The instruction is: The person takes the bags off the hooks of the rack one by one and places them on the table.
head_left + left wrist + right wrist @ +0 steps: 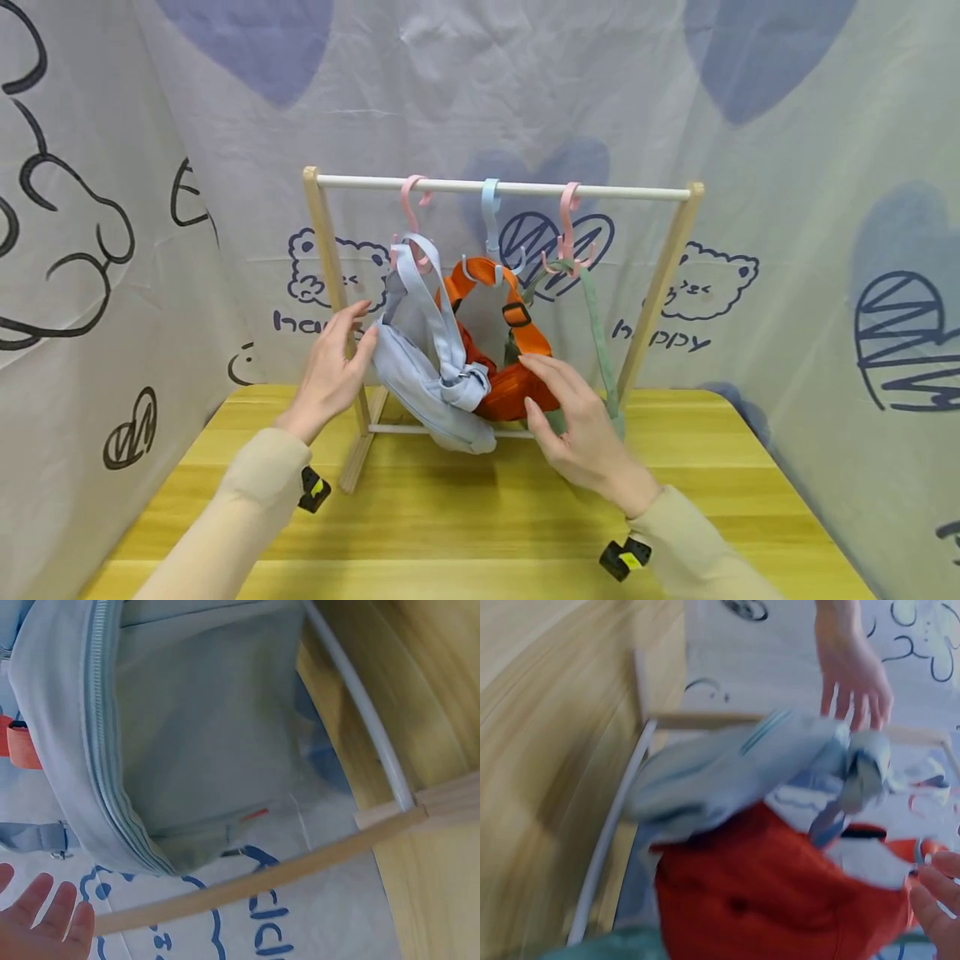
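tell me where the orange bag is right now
In the head view, the orange bag hangs from the blue hook at centre, between the pale blue bag on the left and the green strap on the right.

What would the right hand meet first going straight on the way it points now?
Most likely the orange bag, which hangs just ahead of the right hand in the head view; depth is unclear, so I can't tell whether they touch.

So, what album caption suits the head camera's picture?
Left hand by a pale blue bag, right hand by an orange bag, both bags hanging from a rack.
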`<state>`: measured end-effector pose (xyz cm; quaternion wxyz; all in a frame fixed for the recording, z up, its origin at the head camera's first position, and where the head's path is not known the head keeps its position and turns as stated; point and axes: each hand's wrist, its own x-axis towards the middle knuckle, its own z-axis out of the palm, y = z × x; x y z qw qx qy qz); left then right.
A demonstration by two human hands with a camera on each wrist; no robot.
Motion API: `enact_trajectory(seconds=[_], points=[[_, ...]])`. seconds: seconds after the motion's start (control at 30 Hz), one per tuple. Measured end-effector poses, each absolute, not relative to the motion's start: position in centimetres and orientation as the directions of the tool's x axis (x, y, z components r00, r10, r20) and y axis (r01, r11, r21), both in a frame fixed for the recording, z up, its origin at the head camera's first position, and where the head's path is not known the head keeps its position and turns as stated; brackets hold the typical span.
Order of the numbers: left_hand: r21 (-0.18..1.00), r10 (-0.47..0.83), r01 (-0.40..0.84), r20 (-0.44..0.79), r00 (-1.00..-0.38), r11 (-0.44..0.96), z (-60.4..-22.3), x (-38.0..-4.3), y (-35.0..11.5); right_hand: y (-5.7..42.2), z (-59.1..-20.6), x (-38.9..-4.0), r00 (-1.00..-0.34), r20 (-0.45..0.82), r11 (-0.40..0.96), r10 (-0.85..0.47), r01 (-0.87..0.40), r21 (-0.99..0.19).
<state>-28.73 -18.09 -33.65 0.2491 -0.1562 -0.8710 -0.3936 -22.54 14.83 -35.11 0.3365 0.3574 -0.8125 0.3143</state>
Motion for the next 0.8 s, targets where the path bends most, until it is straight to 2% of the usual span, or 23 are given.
enact_trajectory(seconds=[0.17,0.37,0.63,0.8], points=[[0.671,0.086,0.436,0.488,-0.868,0.6,-32.5,-29.7,-17.2,12.0,-34.4,-23.2,-0.583,0.728,0.476,-0.36,-0.786,-0.394],[0.732,0.077,0.356,0.386,-0.919,0.581,-31.6,-30.7,-16.5,9.2,-34.0,-24.2,-0.681,0.643,0.482,-0.35,-0.72,-0.5],[0.735,0.085,0.344,0.366,-0.927,0.585,-30.8,-31.7,-17.1,7.0,-33.3,-25.2,-0.716,0.579,0.516,-0.389,-0.69,-0.507],[0.746,0.097,0.329,0.337,-0.936,0.579,-30.9,-32.2,-16.5,6.2,-33.2,-25.4,-0.758,0.548,0.508,-0.353,-0.647,-0.568]])
